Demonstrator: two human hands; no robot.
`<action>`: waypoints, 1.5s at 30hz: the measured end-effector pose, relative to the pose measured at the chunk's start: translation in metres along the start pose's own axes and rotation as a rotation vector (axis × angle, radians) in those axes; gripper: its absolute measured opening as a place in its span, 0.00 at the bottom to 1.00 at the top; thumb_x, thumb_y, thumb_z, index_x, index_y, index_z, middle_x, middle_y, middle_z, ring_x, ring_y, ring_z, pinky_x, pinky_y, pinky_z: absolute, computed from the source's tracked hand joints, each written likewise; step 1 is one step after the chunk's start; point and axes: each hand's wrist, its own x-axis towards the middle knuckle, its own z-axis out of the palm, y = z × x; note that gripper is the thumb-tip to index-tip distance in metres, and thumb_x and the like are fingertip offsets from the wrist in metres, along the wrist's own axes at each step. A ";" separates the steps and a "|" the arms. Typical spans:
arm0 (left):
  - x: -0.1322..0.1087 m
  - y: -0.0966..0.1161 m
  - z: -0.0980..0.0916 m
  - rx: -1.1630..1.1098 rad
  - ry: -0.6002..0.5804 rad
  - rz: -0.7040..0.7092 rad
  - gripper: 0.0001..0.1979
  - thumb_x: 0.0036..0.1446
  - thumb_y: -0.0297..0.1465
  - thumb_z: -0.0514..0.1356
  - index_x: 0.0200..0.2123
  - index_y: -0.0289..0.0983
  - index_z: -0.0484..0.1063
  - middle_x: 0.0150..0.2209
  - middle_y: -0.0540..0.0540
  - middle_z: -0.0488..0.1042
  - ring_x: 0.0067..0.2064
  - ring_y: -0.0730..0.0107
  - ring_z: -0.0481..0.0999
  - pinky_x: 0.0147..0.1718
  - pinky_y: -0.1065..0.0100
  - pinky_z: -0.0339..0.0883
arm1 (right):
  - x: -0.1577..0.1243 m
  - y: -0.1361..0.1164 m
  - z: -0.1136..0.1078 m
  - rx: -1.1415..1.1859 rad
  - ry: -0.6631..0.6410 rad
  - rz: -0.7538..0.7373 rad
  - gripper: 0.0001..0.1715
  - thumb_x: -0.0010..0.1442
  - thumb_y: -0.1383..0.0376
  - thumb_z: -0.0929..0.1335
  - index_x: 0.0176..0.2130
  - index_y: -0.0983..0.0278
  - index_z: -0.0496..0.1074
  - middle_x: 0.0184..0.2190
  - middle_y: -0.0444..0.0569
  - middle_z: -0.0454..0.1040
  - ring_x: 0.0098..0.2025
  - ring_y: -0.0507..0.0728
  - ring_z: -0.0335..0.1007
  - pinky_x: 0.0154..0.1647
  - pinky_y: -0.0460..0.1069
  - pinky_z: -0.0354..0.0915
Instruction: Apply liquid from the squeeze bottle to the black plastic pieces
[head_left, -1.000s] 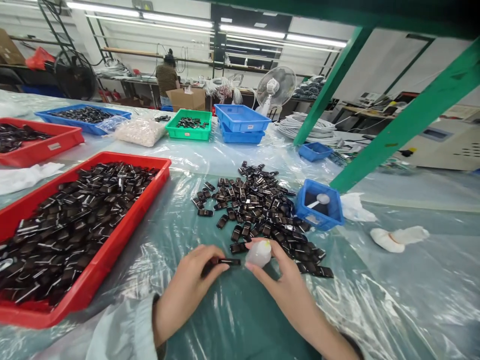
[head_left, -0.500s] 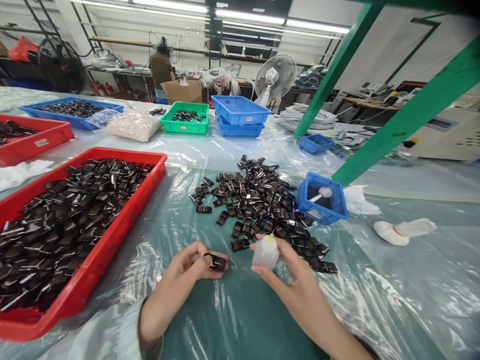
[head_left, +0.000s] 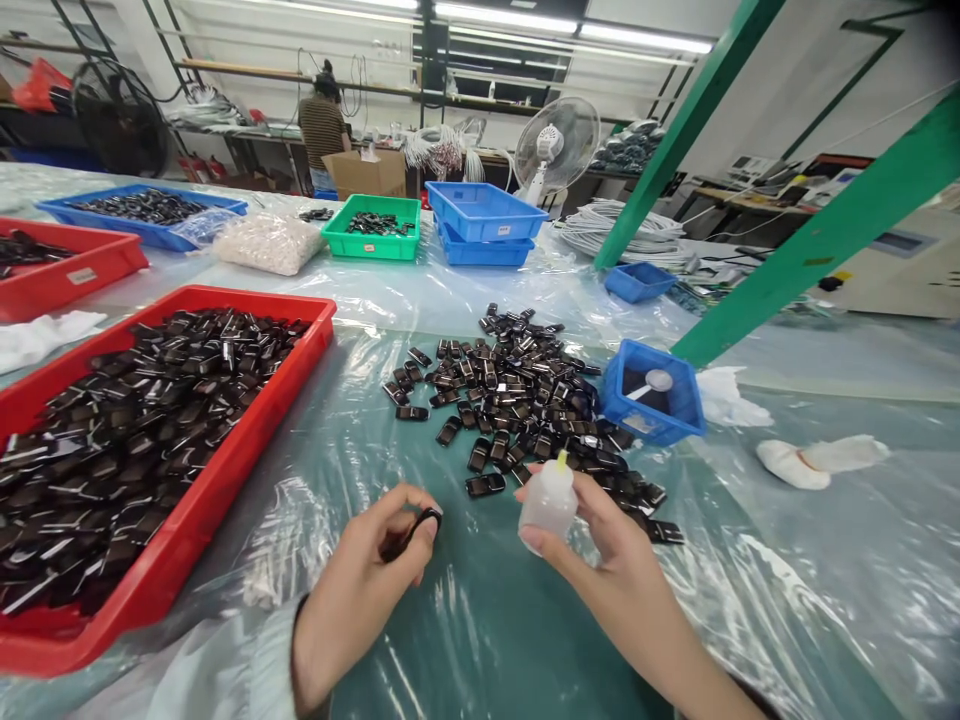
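Pinched between the thumb and fingers of my left hand (head_left: 375,575) is a small glossy black plastic part (head_left: 405,535), turned on edge and partly hidden by the fingers. My right hand (head_left: 611,560) grips a translucent white squeeze bottle (head_left: 549,503), whose yellowish tip points up. The two hands are apart, low over the green tabletop (head_left: 480,620). Just beyond them lies a loose pile of similar black parts (head_left: 517,390). On the left, a large red tray (head_left: 247,450) is heaped with more of these parts.
A small blue bin (head_left: 660,425) with a white spoon stands right of the pile. Farther back are a green tray (head_left: 375,245), stacked blue trays (head_left: 487,225) and a bag of pale pieces (head_left: 270,245). A green post (head_left: 817,230) slants across the right. A person (head_left: 322,125) is in the background.
My left hand has turned the black part from face-up to edge-on. The bottle in my right hand has tipped more upright and shifted slightly right. The view has shifted a little.
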 end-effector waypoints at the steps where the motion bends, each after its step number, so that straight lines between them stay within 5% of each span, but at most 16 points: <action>1: 0.000 0.000 0.000 0.016 0.003 -0.001 0.14 0.60 0.43 0.48 0.38 0.38 0.60 0.18 0.58 0.54 0.23 0.74 0.56 0.25 0.71 0.49 | 0.000 0.000 0.000 0.014 -0.010 0.010 0.25 0.58 0.50 0.67 0.51 0.59 0.66 0.38 0.51 0.71 0.43 0.62 0.68 0.28 0.47 0.67; 7: 0.000 -0.002 -0.002 0.114 0.050 -0.044 0.16 0.59 0.43 0.48 0.40 0.38 0.64 0.20 0.56 0.52 0.24 0.72 0.56 0.25 0.71 0.50 | 0.001 0.001 0.000 0.029 -0.024 -0.002 0.24 0.58 0.51 0.68 0.50 0.59 0.68 0.41 0.50 0.72 0.42 0.60 0.70 0.29 0.46 0.68; 11: -0.002 -0.003 -0.002 0.209 0.051 -0.041 0.20 0.62 0.44 0.46 0.51 0.40 0.63 0.24 0.53 0.64 0.28 0.67 0.66 0.30 0.67 0.58 | -0.002 0.004 0.000 0.037 -0.078 0.021 0.24 0.60 0.50 0.67 0.53 0.56 0.67 0.48 0.50 0.70 0.47 0.60 0.68 0.27 0.44 0.68; 15: -0.007 -0.005 -0.002 0.233 0.086 0.030 0.19 0.64 0.44 0.48 0.53 0.46 0.64 0.47 0.48 0.72 0.51 0.61 0.69 0.52 0.61 0.57 | -0.008 0.003 -0.001 0.075 -0.162 0.044 0.26 0.65 0.50 0.63 0.60 0.52 0.58 0.58 0.49 0.62 0.50 0.59 0.67 0.30 0.44 0.69; 18: -0.010 -0.004 -0.004 0.223 0.145 0.091 0.16 0.66 0.42 0.45 0.52 0.47 0.64 0.54 0.50 0.66 0.60 0.65 0.60 0.59 0.64 0.48 | -0.012 -0.002 -0.001 0.130 -0.154 0.077 0.23 0.65 0.50 0.63 0.56 0.54 0.57 0.51 0.51 0.68 0.38 0.55 0.70 0.27 0.44 0.68; 21: -0.012 -0.002 -0.007 0.217 0.134 0.168 0.15 0.67 0.40 0.44 0.54 0.49 0.61 0.52 0.50 0.66 0.56 0.70 0.64 0.55 0.71 0.53 | -0.014 -0.005 -0.002 0.150 -0.146 -0.010 0.19 0.61 0.50 0.67 0.48 0.56 0.65 0.41 0.48 0.72 0.33 0.54 0.70 0.26 0.43 0.67; 26: -0.014 0.002 -0.011 0.222 0.159 0.277 0.12 0.66 0.37 0.50 0.52 0.52 0.62 0.49 0.53 0.68 0.52 0.74 0.68 0.46 0.77 0.61 | -0.016 -0.010 0.000 0.159 0.009 -0.061 0.15 0.56 0.47 0.70 0.41 0.50 0.75 0.41 0.44 0.73 0.34 0.53 0.70 0.28 0.42 0.67; 32: -0.018 0.002 -0.011 0.208 0.188 0.335 0.10 0.66 0.34 0.52 0.49 0.53 0.62 0.48 0.55 0.69 0.52 0.75 0.68 0.45 0.79 0.63 | -0.016 -0.014 0.000 0.130 0.067 -0.090 0.11 0.57 0.51 0.71 0.40 0.48 0.76 0.37 0.43 0.75 0.30 0.53 0.68 0.27 0.42 0.67; 45: -0.021 0.004 -0.010 0.248 0.120 0.436 0.10 0.64 0.31 0.54 0.48 0.50 0.64 0.43 0.52 0.70 0.47 0.73 0.72 0.44 0.75 0.66 | -0.016 -0.007 -0.005 0.088 -0.036 -0.155 0.16 0.56 0.51 0.72 0.42 0.53 0.74 0.36 0.46 0.74 0.31 0.56 0.72 0.26 0.44 0.68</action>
